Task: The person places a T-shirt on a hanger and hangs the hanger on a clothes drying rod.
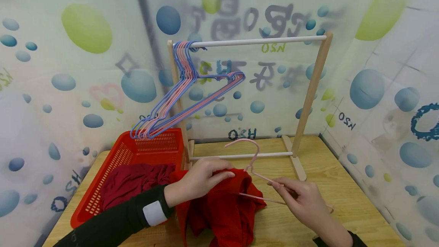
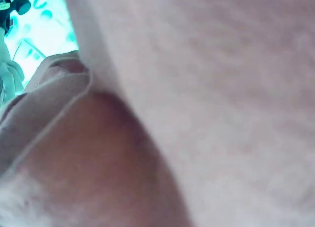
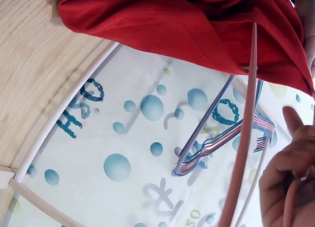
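Observation:
A red garment (image 1: 226,212) hangs bunched above the table's front. My left hand (image 1: 202,180) grips its upper edge, thumb on the near side. To the right, my right hand (image 1: 305,201) pinches a pink clothes hanger (image 1: 255,157) by one shoulder. The hook points up and left, while the other end of the hanger runs into the opening of the red cloth, where it is hidden. In the right wrist view, the hanger's bottom bar (image 3: 246,123) passes into the garment (image 3: 157,20). Blurred close-up surfaces fill most of the left wrist view.
A wooden rack (image 1: 312,94) with a white top rail (image 1: 257,42) stands at the back of the table (image 1: 343,197). Several blue and pink hangers (image 1: 185,75) hang at its left end. Below them, a red plastic basket (image 1: 113,159) contains dark red cloth (image 1: 137,182).

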The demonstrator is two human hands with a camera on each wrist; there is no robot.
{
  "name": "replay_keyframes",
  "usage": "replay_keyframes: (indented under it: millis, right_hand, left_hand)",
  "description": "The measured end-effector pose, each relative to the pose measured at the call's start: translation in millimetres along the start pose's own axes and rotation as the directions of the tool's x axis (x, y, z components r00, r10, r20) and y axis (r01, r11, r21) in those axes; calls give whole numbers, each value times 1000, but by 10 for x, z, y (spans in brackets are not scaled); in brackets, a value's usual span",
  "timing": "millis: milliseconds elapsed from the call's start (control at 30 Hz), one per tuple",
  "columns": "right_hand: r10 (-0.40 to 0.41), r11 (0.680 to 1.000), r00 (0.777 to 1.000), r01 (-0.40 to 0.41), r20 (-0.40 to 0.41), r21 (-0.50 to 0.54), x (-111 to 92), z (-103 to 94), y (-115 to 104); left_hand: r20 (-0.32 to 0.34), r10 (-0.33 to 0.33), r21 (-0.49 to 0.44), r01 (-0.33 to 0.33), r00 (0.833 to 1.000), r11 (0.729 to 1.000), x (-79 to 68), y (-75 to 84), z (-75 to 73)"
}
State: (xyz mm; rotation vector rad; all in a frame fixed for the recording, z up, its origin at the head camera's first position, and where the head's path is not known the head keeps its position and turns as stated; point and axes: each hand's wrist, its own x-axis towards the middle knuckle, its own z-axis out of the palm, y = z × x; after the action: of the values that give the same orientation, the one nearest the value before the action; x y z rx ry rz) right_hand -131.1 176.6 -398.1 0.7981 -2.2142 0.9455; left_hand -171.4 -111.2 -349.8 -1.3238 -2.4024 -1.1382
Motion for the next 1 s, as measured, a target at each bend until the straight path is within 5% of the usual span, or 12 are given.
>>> replay_keyframes:
  millis: [100, 200, 267, 367, 400, 433, 467, 500, 600, 667, 800, 1000]
  right_hand:
    - [8, 998, 998, -12, -57, -63, -15, -10, -21]
    - [-59, 992, 973, 33, -222, -122, -10, -2, -41]
    - [-143, 985, 914, 94, -379, -147, 21, 23, -79]
    - [-298, 955, 757, 227, -582, -193, 80, 102, -158]
    - [-334, 943, 720, 263, -609, -205, 80, 135, -175]
    - [-355, 934, 707, 286, -612, -213, 68, 168, -175]
    - [-362, 932, 718, 295, -594, -212, 37, 210, -157]
    - [-349, 937, 760, 291, -548, -193, -3, 248, -119]
    - [-188, 977, 941, 150, -280, -154, -151, 351, 29]
    - [-61, 983, 992, 41, -108, -180, -219, 426, 121]
    - [98, 967, 989, -69, 108, -244, -257, 568, 202]
    - [246, 951, 926, -175, 286, -253, -259, 788, 211]
  left_hand:
    - [-15, -14, 6, 14, 1000, 1000, -12, -13, 1]
    - [-68, -22, 20, 24, 997, 1000, -14, -32, -13]
    - [-112, -28, 28, 31, 993, 999, -14, -43, -31]
    - [-159, -41, 24, 46, 986, 999, -9, -50, -65]
    - [-170, -45, 24, 50, 984, 998, -6, -48, -78]
    - [-180, -48, 19, 53, 983, 998, -2, -44, -91]
    - [-192, -46, 19, 51, 980, 999, 1, -42, -102]
    - [-204, -59, 17, 64, 977, 998, 11, 6, -126]
    - [-235, -73, 12, 78, 969, 997, 30, 68, -174]
    - [-252, -78, 9, 83, 965, 996, 34, 75, -189]
    - [-273, -65, 15, 71, 960, 997, 30, 0, -184]
    - [-285, -95, 6, 101, 954, 995, 23, 33, -182]
